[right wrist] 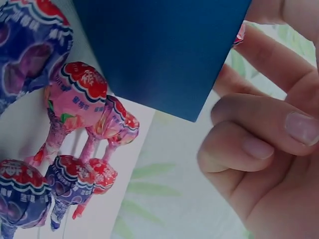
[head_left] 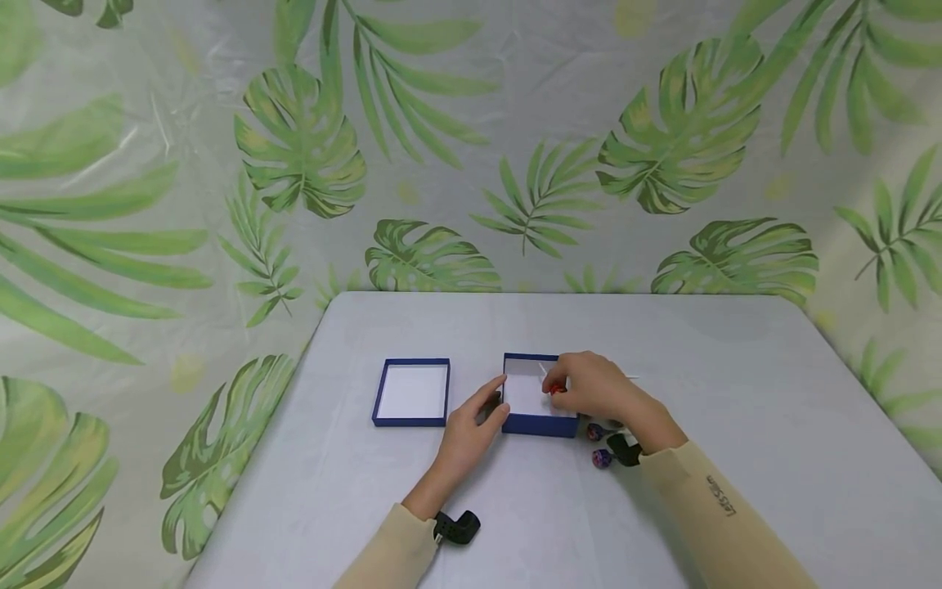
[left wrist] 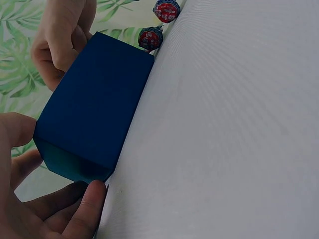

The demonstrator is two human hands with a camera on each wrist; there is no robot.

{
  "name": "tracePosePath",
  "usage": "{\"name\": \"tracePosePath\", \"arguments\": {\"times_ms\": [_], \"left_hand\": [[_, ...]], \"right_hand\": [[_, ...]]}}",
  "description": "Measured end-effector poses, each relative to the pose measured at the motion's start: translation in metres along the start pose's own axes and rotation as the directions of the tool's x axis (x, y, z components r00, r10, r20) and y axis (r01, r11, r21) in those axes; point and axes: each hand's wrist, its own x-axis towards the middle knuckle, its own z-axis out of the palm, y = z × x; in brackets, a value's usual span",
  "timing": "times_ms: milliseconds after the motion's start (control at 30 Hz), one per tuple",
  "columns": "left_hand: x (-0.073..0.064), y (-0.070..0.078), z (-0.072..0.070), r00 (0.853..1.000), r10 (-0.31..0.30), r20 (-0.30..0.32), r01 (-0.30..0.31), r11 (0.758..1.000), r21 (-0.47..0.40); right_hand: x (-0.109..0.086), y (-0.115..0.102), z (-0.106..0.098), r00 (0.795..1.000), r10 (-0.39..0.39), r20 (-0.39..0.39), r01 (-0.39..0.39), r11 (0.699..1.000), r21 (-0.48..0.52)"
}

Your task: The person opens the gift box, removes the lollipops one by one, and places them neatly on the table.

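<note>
A blue open box (head_left: 540,425) with a white inside stands at mid-table. My left hand (head_left: 471,429) touches its left side, the thumb near the front corner and the fingers apart along the wall, as the left wrist view also shows. Over the box, my right hand (head_left: 592,384) pinches a red-wrapped lollipop (head_left: 557,390), its white stick pointing up and left. Only a scrap of that wrapper (right wrist: 240,36) shows behind the box wall in the right wrist view. The box floor is partly hidden by the right hand.
A shallow blue-edged lid (head_left: 410,423) lies left of the box, white side up. Several lollipops in purple wrappers (right wrist: 70,179) and pink wrappers (right wrist: 79,99) lie right of the box, partly under the right forearm. Leaf-patterned sheeting (head_left: 545,196) hangs behind the white table (head_left: 331,491).
</note>
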Motion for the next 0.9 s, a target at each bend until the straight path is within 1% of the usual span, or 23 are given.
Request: {"name": "tracePosePath", "arguments": {"times_ms": [233,467,600,733,900], "left_hand": [[0.000,0.002,0.001,1.000,0.018,-0.004,-0.018,1.000,0.000],[0.000,-0.001,0.001,1.000,0.007,-0.001,-0.007,1.000,0.010],[0.001,0.000,0.002,1.000,0.014,-0.012,-0.014,1.000,0.020],[0.000,0.001,0.002,1.000,0.022,-0.012,-0.022,1.000,0.010],[0.001,0.001,0.001,1.000,0.029,-0.008,-0.029,1.000,0.005]], "right_hand": [[-0.002,0.004,0.003,0.992,-0.019,-0.129,0.023,0.999,0.029],[-0.004,0.004,0.001,0.974,0.032,-0.223,-0.008,0.994,0.109],[-0.006,0.003,0.000,0.968,0.051,-0.247,-0.013,0.988,0.154],[-0.006,0.004,-0.002,0.964,0.040,-0.263,0.000,0.988,0.152],[-0.010,0.002,-0.010,0.958,0.031,-0.283,0.013,0.988,0.152]]}}
